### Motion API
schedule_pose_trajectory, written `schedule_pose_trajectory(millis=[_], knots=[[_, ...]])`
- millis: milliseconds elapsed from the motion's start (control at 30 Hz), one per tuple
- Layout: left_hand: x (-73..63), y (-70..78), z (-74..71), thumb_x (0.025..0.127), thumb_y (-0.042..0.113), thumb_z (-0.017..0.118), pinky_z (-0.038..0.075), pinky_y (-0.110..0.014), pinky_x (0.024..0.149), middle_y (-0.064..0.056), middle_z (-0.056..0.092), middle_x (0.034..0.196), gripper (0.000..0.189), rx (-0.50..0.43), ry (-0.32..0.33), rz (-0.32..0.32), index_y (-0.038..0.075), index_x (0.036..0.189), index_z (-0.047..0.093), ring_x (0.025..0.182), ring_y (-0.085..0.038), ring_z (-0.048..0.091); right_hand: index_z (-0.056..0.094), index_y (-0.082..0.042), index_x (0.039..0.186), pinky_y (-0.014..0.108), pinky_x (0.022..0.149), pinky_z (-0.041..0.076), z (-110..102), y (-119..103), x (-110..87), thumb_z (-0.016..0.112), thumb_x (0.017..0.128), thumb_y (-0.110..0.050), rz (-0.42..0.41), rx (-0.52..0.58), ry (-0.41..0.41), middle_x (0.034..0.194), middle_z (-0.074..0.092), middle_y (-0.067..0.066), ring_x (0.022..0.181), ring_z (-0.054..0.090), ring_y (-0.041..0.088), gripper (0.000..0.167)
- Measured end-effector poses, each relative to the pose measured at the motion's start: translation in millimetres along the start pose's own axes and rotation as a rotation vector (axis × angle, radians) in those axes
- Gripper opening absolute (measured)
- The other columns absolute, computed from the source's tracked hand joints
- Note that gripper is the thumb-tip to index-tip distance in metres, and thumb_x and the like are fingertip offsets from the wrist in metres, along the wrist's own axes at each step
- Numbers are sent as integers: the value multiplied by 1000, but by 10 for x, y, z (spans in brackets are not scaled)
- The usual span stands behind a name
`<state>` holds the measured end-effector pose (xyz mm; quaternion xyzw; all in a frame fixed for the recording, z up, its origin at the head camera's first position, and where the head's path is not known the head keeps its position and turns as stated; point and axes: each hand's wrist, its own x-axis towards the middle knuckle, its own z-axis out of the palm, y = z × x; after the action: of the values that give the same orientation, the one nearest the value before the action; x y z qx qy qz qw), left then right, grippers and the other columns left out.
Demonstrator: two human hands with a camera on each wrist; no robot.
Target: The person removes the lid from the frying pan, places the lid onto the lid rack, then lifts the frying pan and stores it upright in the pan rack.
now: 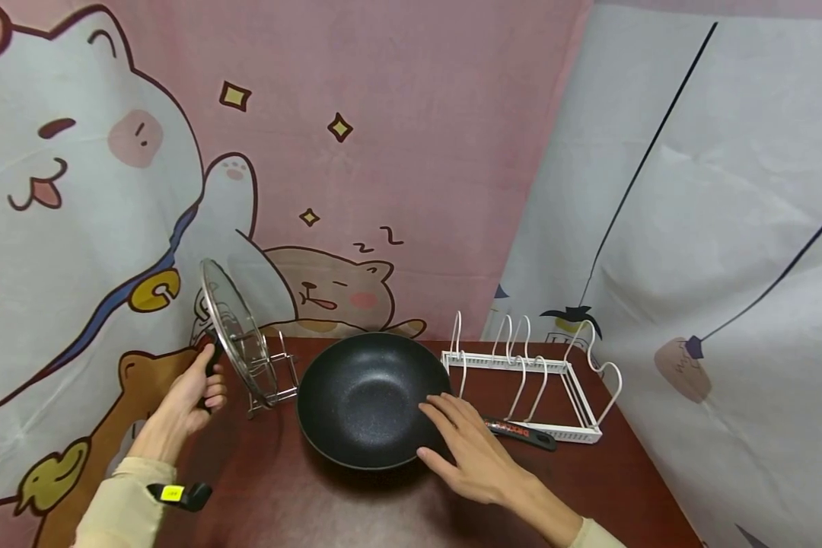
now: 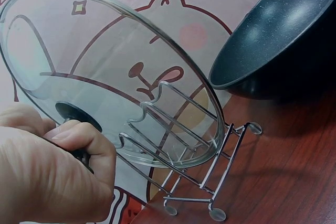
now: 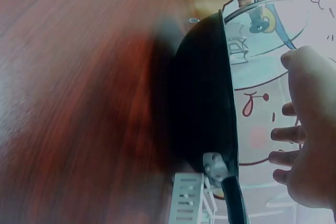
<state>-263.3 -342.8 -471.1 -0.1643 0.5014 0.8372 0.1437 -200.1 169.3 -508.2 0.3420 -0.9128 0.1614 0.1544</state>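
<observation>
My left hand (image 1: 195,390) grips the black knob handle of a glass pot lid (image 1: 236,326) with a metal rim. The lid stands on edge, tilted, at a small chrome wire rack (image 2: 231,156); in the left wrist view its lower rim is among the wire prongs. Whether it rests on them I cannot tell. A black wok (image 1: 372,403) sits on the table, its dark handle (image 1: 520,433) pointing right. Above the wok's right side, my right hand (image 1: 469,453) hovers with fingers spread, holding nothing; the right wrist view shows it apart from the wok (image 3: 205,98).
A white rack (image 1: 584,434) with several upright hooped dividers stands to the right, behind the wok's handle. The red-brown wooden table (image 1: 267,487) meets a pink cartoon-printed curtain (image 1: 452,190) at the back, and pale cloth (image 1: 726,304) hangs on the right.
</observation>
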Motion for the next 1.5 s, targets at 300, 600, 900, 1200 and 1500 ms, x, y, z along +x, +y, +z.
schedule_pose_trajectory(millis=[300,600,900,1200,1500], knots=[[-4,4,5,119,64,35,22,-17,50,16,19,69,54,5,-10,-9,23,85,46,61,0,14,56,-13,164,59,132,40,-72,183,-257,74,107,-49,69,-48,21,167,59,13,159,54,41,69],[-13,11,5,119,64,33,20,-18,51,15,19,68,56,3,-21,-12,23,84,47,62,-1,12,61,-8,159,47,131,30,-124,429,-443,79,104,-45,113,-99,62,162,63,17,155,58,41,69],[-3,4,-13,119,64,34,18,-19,53,15,18,69,56,-16,-25,-15,23,84,46,62,-2,12,62,-7,157,52,124,45,-168,559,-500,81,103,-43,109,-130,91,159,65,14,149,63,35,68],[-5,-11,-21,119,65,35,20,-18,52,15,20,68,56,-9,-18,-28,23,85,47,61,-1,13,66,-7,153,58,114,58,-133,660,-499,79,104,-39,142,-140,86,147,71,16,135,71,37,60],[1,-3,-22,118,66,35,20,-17,52,17,23,66,56,1,-27,-12,23,85,47,61,0,13,69,-8,148,49,101,65,-109,769,-458,78,106,-38,156,-134,67,130,78,8,118,78,27,52]])
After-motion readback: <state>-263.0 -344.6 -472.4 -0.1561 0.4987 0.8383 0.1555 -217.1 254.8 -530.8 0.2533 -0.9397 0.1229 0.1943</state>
